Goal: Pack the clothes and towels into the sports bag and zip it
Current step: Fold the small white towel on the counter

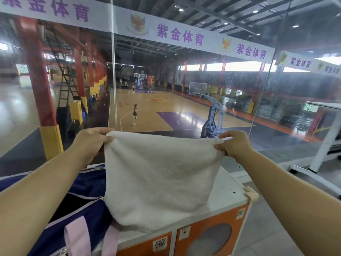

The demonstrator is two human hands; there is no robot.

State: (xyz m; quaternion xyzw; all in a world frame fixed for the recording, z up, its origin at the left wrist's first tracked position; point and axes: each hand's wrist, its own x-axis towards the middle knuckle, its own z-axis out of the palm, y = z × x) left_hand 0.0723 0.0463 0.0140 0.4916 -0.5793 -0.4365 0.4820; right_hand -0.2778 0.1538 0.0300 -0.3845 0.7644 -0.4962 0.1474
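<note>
Basketball court (147,108) beyond, left hand (90,143) and right hand (234,145) pinching corners of white towel (160,174), sports bag (81,217) below

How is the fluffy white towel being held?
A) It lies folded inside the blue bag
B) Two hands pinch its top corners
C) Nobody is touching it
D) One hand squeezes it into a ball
B: the left hand and the right hand each pinch a top corner of the fluffy white towel, which hangs spread out between them.

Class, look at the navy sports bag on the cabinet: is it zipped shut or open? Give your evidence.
Open: the sports bag has its edges parted, with a dark interior showing between them.
</note>
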